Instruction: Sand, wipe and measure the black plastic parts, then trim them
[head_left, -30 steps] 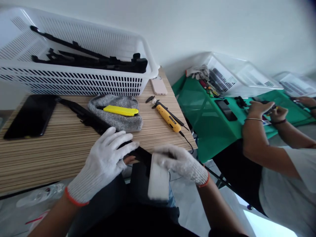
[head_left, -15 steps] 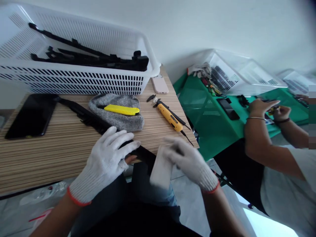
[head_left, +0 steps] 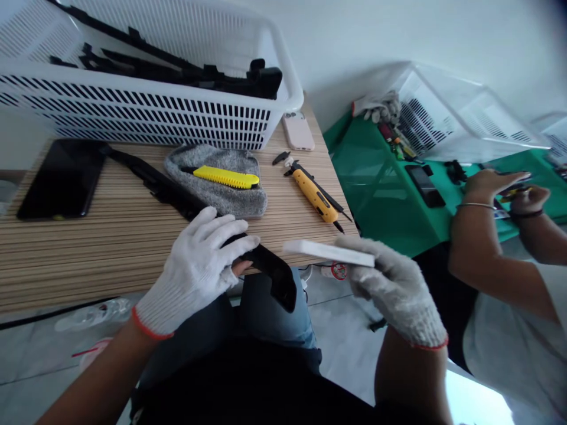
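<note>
My left hand (head_left: 199, 262), in a white knit glove, is closed around a long black plastic strip (head_left: 280, 274). The strip slants over the table edge, its thick curved end hanging above my lap and its thin end reaching toward a black phone (head_left: 62, 180). In my gloved right hand (head_left: 394, 289), a flat white rectangular pad (head_left: 330, 252) is pinched nearly edge-on, apart from the strip. Its exact kind cannot be made out. A yellow utility knife (head_left: 225, 177) lies on a folded grey cloth (head_left: 221, 204) just beyond the left hand.
A white slatted basket (head_left: 168, 115) with several black strips stands along the back. On the table's right are a corded orange hand tool (head_left: 315, 196), a caliper-like black tool (head_left: 280, 158) and a pink phone (head_left: 299, 131). Beyond, a co-worker's hands (head_left: 485, 183) work over a green table (head_left: 372, 183).
My right hand has moved right and up, off the strip's thick end, turning the white pad from upright to nearly level. My left hand keeps its hold. The view has shifted slightly.
</note>
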